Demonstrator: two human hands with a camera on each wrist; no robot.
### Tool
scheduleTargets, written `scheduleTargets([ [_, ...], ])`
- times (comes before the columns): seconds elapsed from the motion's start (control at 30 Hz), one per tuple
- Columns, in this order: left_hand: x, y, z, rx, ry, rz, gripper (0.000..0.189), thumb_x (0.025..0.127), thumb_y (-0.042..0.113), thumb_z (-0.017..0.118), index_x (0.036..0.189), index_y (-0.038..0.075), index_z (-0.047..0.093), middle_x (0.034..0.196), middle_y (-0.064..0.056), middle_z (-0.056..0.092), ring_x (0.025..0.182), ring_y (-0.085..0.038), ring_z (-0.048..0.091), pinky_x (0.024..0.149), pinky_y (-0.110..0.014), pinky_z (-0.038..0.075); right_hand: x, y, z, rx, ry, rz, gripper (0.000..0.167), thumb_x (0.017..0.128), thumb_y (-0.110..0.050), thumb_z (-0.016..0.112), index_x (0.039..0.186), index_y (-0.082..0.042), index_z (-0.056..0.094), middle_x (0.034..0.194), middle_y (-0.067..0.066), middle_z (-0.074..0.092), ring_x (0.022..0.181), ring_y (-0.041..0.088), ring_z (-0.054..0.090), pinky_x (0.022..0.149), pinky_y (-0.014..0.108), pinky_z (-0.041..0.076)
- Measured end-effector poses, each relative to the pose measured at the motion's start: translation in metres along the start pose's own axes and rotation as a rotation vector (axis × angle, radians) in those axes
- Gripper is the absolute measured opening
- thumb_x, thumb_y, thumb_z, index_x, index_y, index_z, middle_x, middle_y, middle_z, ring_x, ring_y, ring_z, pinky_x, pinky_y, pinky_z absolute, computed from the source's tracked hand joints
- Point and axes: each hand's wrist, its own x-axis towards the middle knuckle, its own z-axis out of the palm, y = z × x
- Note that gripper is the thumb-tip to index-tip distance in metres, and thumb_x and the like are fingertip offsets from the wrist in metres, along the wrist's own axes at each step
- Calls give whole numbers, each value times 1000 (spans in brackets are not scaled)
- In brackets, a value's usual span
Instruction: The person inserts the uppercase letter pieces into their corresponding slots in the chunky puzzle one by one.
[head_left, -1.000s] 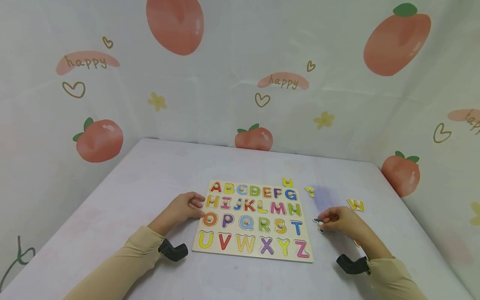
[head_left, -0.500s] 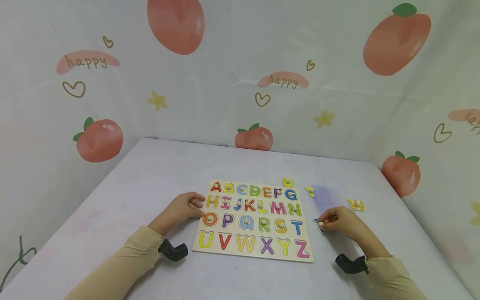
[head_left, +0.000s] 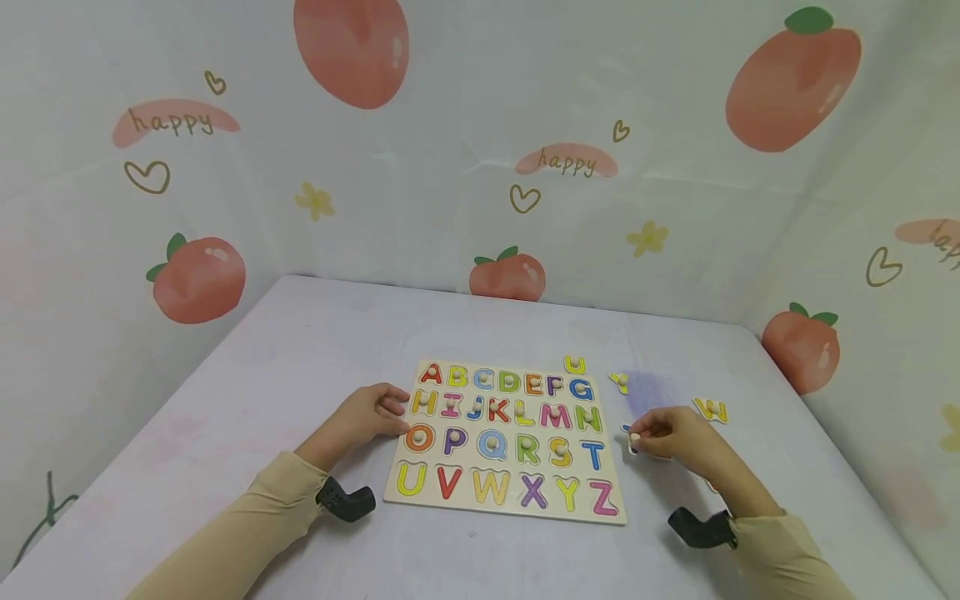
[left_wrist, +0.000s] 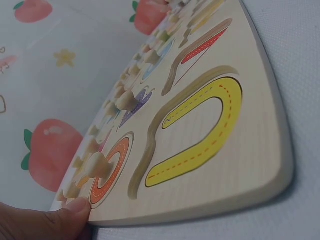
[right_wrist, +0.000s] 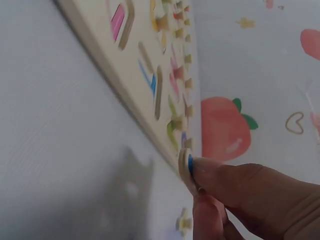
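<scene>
My right hand [head_left: 678,435] pinches a blue letter T piece [right_wrist: 184,164] between thumb and fingers, just right of the alphabet puzzle board [head_left: 465,508]. In the right wrist view the piece is seen edge-on and overlaps the board's edge. A blue T recess [head_left: 593,456] lies in the board nearby. My left hand [head_left: 371,415] rests at the board's left edge, fingers relaxed, with the thumb [left_wrist: 77,206] by the orange O in the left wrist view. Knobbed letters fill the board from A to S; the bottom row shows bare recesses from U to Z.
Loose on the table lie a yellow U [head_left: 574,365], a yellow Y [head_left: 619,383] and a yellow-orange W [head_left: 710,410]. Another piece [head_left: 711,486] is partly hidden beneath my right wrist. A peach-printed cloth wall [head_left: 420,233] stands behind the table.
My right hand has shifted slightly left and away from me, the T piece moving with it and tilting. A piece edge now shows beneath that hand. My left hand and the board stay put.
</scene>
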Motion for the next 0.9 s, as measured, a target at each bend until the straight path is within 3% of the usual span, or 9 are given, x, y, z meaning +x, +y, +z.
scheduleTargets([
  [0.33, 0, 1, -1, 4, 2, -2, 48, 77, 4, 78, 121, -3, 58, 96, -10, 61, 79, -15, 59, 73, -28, 49, 3, -23, 15, 31, -11, -65, 16, 81, -16, 77, 93, -6, 72, 78, 2, 63, 72, 16, 54, 60, 28, 46],
  [0.47, 0, 1, 0, -1, 4, -2, 48, 77, 4, 78, 121, -3, 59, 95, -9, 60, 79, -15, 59, 73, -27, 49, 6, -26, 25, 31, -30, -89, 15, 80, -15, 78, 90, -6, 72, 77, 2, 63, 74, 16, 55, 65, 26, 46],
  [0.9, 0, 0, 0, 1, 9, -5, 48, 77, 5, 79, 120, -2, 59, 95, -9, 60, 79, -15, 59, 73, -28, 49, 5, -30, 36, 16, -81, -112, 12, 78, -12, 79, 85, -6, 72, 73, -1, 60, 70, 15, 50, 60, 27, 41],
])
